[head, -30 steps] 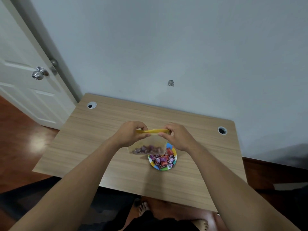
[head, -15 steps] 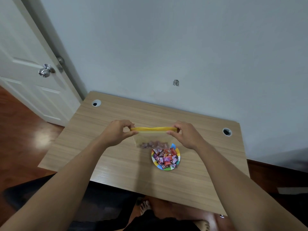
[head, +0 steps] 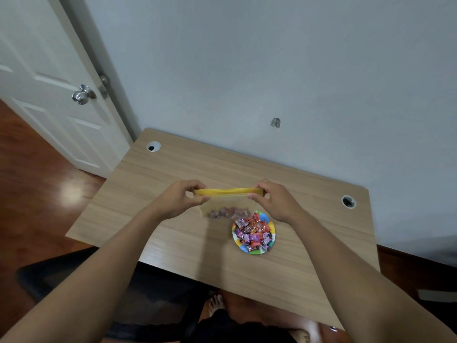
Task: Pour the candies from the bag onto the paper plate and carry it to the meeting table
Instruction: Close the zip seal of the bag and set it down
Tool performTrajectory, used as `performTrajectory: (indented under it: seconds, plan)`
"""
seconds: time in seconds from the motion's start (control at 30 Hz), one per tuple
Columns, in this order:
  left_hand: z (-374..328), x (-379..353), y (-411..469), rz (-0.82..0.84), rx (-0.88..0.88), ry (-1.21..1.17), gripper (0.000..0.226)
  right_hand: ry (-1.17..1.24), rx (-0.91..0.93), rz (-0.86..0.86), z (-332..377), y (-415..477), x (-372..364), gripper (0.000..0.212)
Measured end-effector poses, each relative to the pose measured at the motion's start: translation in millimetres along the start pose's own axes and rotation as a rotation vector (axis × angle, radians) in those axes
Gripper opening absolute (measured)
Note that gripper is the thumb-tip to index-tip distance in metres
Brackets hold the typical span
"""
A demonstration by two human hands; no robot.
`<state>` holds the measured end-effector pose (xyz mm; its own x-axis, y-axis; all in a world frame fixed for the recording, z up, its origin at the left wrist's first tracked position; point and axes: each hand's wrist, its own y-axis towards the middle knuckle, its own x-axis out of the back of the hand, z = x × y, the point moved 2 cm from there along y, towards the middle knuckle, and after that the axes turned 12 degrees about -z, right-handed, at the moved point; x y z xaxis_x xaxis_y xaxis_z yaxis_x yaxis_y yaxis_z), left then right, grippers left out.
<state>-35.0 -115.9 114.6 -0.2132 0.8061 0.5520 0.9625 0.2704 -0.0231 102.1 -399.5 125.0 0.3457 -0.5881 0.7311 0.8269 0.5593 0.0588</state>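
Note:
A clear plastic bag (head: pixel 227 206) with a yellow zip strip hangs upright above the wooden desk (head: pixel 173 238). My left hand (head: pixel 178 201) pinches the strip's left end and my right hand (head: pixel 277 204) pinches its right end. Some purple-pink candies (head: pixel 228 212) lie at the bag's bottom. Just below and to the right of the bag, a small colourful paper plate (head: pixel 272 240) rests on the desk, heaped with wrapped candies (head: pixel 253 233) in red, orange and purple.
The desk stands against a grey wall, with cable holes at its back left (head: pixel 153 146) and back right (head: pixel 348 201). A white door (head: pixel 49 100) with a metal knob is at the left. A dark chair (head: pixel 74 276) and my bare feet show below the desk's front edge.
The hands have drawn apart along the yellow strip, stretching the bag's top flat. The bag has shifted slightly left, off the plate. The camera view has shifted a little.

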Motion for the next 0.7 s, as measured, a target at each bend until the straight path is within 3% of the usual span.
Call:
performTrajectory:
  seconds: [0.13, 0.3, 0.5, 0.7]
  plan:
    - [11, -9, 4, -0.066, 0.023, -0.008, 0.019, 0.033, 0.005, 0.029, 5, 6, -11, 0.021]
    - [16, -6, 10, -0.212, -0.125, 0.228, 0.021, 0.041, 0.011, 0.058, 11, 14, -20, 0.024]
    - [30, -4, 14, -0.357, -0.086, 0.506, 0.019, 0.006, 0.045, 0.054, 24, 33, -33, 0.028]
    - [49, 23, 17, -0.298, -0.134, 0.435, 0.019, 0.016, -0.012, 0.064, 28, 54, -55, 0.024]
